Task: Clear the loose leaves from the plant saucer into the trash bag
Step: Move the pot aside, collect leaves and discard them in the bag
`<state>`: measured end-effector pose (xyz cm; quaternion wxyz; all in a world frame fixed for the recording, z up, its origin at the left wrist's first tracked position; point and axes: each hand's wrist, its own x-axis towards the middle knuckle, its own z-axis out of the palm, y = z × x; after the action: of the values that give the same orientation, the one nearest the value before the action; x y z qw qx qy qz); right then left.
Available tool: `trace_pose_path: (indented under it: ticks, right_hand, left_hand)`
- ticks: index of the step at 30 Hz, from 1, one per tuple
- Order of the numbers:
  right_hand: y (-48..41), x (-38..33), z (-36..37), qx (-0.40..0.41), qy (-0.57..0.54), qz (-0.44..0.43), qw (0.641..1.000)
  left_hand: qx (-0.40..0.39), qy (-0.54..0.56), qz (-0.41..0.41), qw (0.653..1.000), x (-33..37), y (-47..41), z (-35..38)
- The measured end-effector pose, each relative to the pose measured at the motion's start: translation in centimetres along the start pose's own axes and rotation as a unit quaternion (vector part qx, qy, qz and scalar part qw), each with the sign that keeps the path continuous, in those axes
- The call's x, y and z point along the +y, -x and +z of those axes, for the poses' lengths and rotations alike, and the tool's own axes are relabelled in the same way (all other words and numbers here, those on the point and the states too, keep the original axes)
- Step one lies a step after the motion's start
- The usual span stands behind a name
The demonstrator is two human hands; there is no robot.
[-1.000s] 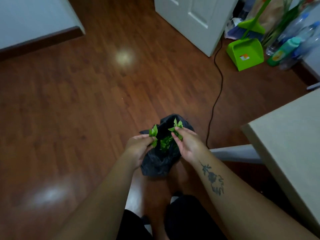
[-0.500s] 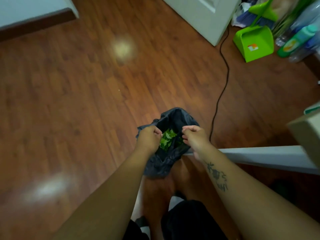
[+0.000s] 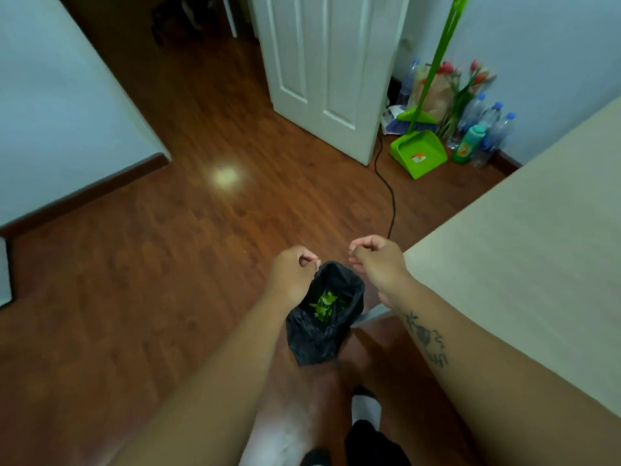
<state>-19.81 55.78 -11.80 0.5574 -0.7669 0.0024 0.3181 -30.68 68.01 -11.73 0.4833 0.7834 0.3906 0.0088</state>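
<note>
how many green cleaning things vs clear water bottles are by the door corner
green dustpan: 1
green broom: 1
green bottle: 1
clear water bottles: at least 4, some partly hidden
total: at least 7

Arms: bare, sleeveless | right forearm [image 3: 470, 358]: dark floral tattoo [image 3: 426, 341] | legs, 6 o'clock: black garment [image 3: 373, 445]
</note>
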Motion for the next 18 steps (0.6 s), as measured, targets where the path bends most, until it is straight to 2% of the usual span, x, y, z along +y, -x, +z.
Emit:
trace_pose_path:
  ticks: [4, 8, 18]
  right_hand:
    - [4.5, -1.7, -3.8, 0.057, -0.025, -0.042, 0.997]
    - [8.3, -0.6, -9.0, 0.126, -0.059, -0.034, 0.99]
    - [18.2, 4.7, -25.4, 0.309, -0.136, -0.034, 0.941]
  left_hand:
    - [-0.019, -0.02, 0.07, 0.997, 3.7, 2.9, -0.9]
    - [-0.051, -0.038, 0.135, 0.989, 6.6, 5.6, 0.8]
    - [-0.19, -0.067, 0.265, 0.943, 16.0, 11.8, 12.8]
